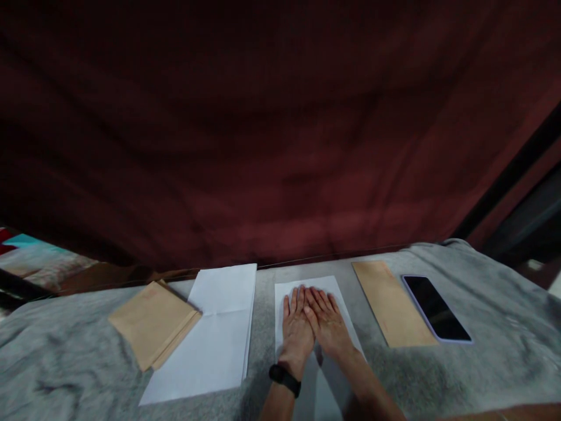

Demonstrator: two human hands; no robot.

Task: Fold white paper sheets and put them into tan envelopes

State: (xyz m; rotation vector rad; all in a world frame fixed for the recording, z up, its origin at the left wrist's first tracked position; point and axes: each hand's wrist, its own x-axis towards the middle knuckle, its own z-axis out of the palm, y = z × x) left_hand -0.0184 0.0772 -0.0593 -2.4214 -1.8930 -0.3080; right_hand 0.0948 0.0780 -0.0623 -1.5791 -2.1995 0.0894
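Here, palms down and unclenched, my left hand (298, 327) and right hand (329, 327) lie flat on a white paper sheet (284, 289), between a stack of white sheets (219, 333) and some brown paper (394, 304) whose faint marks are too blurred to read. A smartphone (437, 310) sits just beside that; a grey blanket (267, 292) spreads underneath, a dark red curtain (280, 146) behind.

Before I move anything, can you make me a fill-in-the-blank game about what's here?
1. The left hand and right hand lie flat on a sheet coloured ____.
2. The wrist wearing a black band is the person's ____ one.
3. The phone lies to the ____ of the single brown paper.
4. The cloth underneath is coloured ____.

Missing words: white; left; right; grey.
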